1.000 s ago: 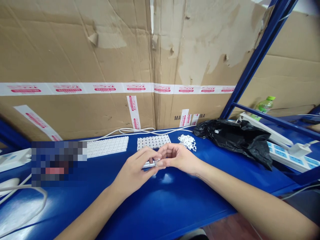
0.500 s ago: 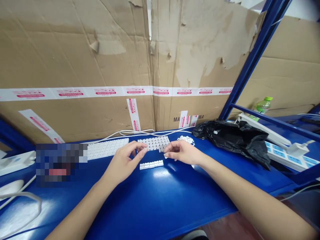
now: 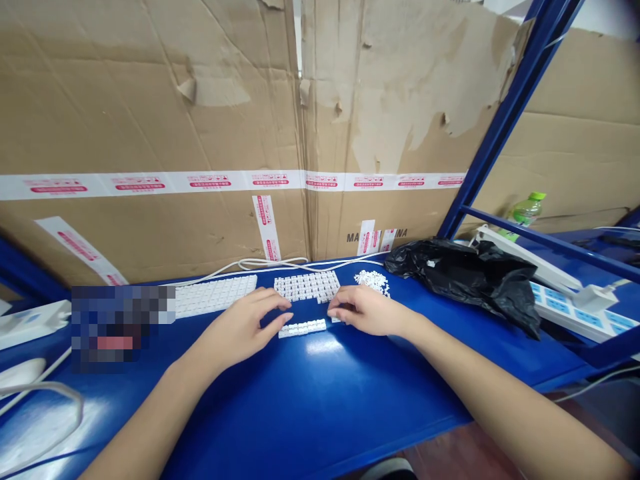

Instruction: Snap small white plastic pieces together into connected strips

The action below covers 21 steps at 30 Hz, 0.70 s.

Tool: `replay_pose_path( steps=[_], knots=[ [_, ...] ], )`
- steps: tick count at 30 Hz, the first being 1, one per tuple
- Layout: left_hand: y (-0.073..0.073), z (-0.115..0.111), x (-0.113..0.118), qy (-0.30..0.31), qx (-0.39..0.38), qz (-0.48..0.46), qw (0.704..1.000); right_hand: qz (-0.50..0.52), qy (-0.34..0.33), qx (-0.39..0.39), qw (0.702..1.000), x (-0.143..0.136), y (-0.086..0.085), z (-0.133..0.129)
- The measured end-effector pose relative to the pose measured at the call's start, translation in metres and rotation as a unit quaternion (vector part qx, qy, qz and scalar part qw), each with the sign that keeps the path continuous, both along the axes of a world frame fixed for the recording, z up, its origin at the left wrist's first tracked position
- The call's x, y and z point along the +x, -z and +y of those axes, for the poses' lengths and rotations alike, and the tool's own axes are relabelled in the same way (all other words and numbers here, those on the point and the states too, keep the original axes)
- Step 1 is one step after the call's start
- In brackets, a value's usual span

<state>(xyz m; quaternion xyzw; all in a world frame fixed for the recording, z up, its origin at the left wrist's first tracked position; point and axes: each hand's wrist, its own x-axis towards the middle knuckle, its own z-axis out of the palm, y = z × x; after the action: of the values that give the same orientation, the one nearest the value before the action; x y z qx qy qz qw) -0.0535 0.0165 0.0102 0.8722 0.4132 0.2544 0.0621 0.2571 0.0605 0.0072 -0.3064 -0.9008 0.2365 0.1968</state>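
My left hand [image 3: 253, 320] is beside the left end of a short row of small white blocks [image 3: 303, 327], thumb and fingers apart with nothing visible between them. To the right of that row, my right hand [image 3: 367, 310] has its fingers pinched down on a small white block [image 3: 337, 320] at the table surface, partly hidden by the fingers. Behind both hands lies a larger grid of similar white blocks [image 3: 303, 286], its front right edge uneven. A loose heap of tiny white pieces [image 3: 373, 281] sits just beyond my right hand.
A white keyboard-like slab [image 3: 215, 295] lies left of the grid on the blue table [image 3: 320, 407]. White cables [image 3: 245, 264] run along the cardboard wall [image 3: 200, 133]. At right are a black plastic bag [image 3: 460, 277], a power strip [image 3: 570, 310] and a blue metal post [image 3: 500, 140].
My left hand has lowered and moved slightly left, its thumb and fingers wider apart. My right hand has come down to the table, where a white block now shows under its fingers.
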Motion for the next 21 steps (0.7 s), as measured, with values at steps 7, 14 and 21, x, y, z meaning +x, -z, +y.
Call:
replay_pose_path(
  steps=[7,14,21],
  knots=[
    [0.0,-0.008,0.007,0.019,-0.042,-0.005,0.999,0.009,-0.017,-0.028,0.999,-0.006,0.007,-0.006],
    [0.006,-0.008,0.011,0.039,-0.084,-0.03,0.995,0.016,-0.033,-0.01,0.999,-0.012,0.007,-0.01],
    [0.007,-0.007,0.016,0.036,-0.096,-0.011,0.995,0.019,-0.042,0.007,0.999,-0.017,0.011,-0.01]
  ],
)
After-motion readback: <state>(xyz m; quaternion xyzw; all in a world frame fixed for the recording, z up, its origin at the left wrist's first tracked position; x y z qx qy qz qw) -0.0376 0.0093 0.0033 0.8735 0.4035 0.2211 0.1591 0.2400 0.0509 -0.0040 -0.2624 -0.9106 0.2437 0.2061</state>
